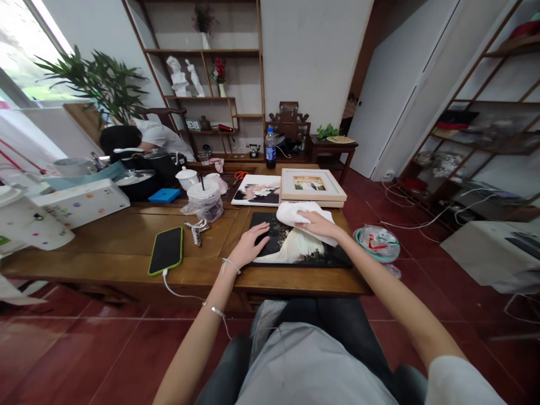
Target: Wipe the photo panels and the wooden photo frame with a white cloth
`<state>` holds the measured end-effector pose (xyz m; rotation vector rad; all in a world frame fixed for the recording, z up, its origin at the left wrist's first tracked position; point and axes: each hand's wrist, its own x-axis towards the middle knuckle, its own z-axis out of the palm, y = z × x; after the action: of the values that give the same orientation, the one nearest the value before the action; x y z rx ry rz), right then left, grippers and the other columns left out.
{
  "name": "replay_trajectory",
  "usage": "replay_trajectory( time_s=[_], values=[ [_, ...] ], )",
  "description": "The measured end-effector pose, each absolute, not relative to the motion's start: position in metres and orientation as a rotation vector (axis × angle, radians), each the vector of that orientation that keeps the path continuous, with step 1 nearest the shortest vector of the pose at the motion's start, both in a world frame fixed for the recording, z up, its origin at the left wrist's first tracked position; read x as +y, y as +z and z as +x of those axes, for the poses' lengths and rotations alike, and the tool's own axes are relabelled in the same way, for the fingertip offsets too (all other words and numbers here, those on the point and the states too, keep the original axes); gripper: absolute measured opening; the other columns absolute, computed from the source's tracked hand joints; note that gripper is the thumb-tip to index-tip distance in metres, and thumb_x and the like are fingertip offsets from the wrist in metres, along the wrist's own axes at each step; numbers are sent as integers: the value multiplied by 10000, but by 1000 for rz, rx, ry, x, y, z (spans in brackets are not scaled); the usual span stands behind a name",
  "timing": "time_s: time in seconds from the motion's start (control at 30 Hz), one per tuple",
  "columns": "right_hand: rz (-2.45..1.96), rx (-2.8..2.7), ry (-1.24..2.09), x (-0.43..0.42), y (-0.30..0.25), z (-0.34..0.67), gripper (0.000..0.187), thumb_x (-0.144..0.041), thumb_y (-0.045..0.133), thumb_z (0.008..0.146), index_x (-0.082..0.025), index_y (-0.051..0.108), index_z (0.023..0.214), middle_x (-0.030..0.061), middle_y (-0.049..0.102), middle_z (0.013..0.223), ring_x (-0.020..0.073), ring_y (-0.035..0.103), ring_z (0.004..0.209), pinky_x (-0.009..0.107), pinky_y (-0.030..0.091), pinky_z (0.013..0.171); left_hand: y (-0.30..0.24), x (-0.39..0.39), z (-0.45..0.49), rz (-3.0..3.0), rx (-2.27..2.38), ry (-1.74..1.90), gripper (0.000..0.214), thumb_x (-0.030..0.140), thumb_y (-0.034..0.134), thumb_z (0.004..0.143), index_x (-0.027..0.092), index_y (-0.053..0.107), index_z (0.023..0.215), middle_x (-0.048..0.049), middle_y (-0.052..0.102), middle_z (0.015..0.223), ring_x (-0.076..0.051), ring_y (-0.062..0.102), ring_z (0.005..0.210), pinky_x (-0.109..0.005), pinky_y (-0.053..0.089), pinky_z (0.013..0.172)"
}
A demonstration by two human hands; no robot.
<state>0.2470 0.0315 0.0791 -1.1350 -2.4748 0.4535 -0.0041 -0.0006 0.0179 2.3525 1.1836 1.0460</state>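
One left hand rests with fingers spread on the dark picture panel just below frame centre, right hand holding a white cloth over the panel's upper part; wiping seemingly in hand, next stroke calling for even pressure.

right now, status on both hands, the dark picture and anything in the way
Left hand spread at left edge of dark picture. Right hand on white cloth, over picture's far part. Framed photo close behind, may crowd the cloth.
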Motion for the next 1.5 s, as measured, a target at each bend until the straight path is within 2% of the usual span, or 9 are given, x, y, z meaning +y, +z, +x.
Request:
replay_trajectory(
  time_s=[0.17,0.43,0.6,0.73,0.87,1.03,1.13,1.37,1.5],
  values=[
    [-1123,-2454,378,38,71,231,197,-165,430,778,-178,580,906,57,634,985,249,525,974,480,216,999,18,-1,-4,2351,1183,1037,352,308,462,855,150,584,1144,-93,548,1252,-208,469,1198,-395,340,1046],
    [-958,-2652,343,-37,66,238,494,-9,391,587,-185,542,1024,90,508,1258,212,339,1255,474,101,1080,17,0,-4,2358,1169,1041,361,315,457,857,175,569,1170,-77,545,1258,-211,467,1200,-401,338,1047],
    [-928,-2741,502,-80,83,246,510,-3,373,565,-194,546,1006,73,480,1296,177,261,1306,428,106,1096,16,0,-4,2368,1173,1045,356,307,449,860,164,575,1160,-82,546,1256,-210,467,1199,-402,347,1042],
    [-933,-2772,649,-84,89,253,489,-6,385,574,-197,555,991,52,468,1310,203,245,1314,421,144,1085,16,-1,-4,2363,1169,1060,352,306,451,858,168,577,1155,-78,544,1258,-208,467,1199,-402,349,1042],
    [-1060,-2681,757,-57,84,259,285,-98,443,702,-206,578,929,50,575,1157,266,241,1311,424,262,1019,16,0,-4,2367,1179,1049,360,309,454,857,154,574,1158,-88,546,1255,-208,467,1199,-396,345,1046],
    [-1082,-2517,608,-3,75,254,137,-234,474,778,-184,586,838,43,630,918,258,507,1049,414,301,972,16,1,-4,2365,1197,1050,356,321,456,855,162,580,1148,-85,549,1252,-209,475,1192,-402,349,1042],
    [-1127,-2435,490,18,73,243,144,-222,439,791,-177,573,820,33,633,873,217,553,877,451,247,997,16,0,-4,2362,1190,1051,353,325,450,858,166,581,1143,-84,549,1253,-209,472,1195,-407,348,1041],
    [-1222,-2476,241,-3,63,216,416,-52,390,660,-152,551,1030,139,527,1208,269,419,1158,531,173,1015,18,-1,-3,2293,1179,1083,373,348,400,881,169,565,1164,-74,552,1250,-201,473,1194,-392,338,1048],
    [-951,-2675,350,-42,68,208,487,-22,384,613,-172,544,1048,121,519,1233,217,305,1275,507,116,1059,24,-3,-1,2154,1179,1167,432,362,286,920,142,548,1184,-73,531,1274,-174,478,1184,-345,330,1052]
  ],
)
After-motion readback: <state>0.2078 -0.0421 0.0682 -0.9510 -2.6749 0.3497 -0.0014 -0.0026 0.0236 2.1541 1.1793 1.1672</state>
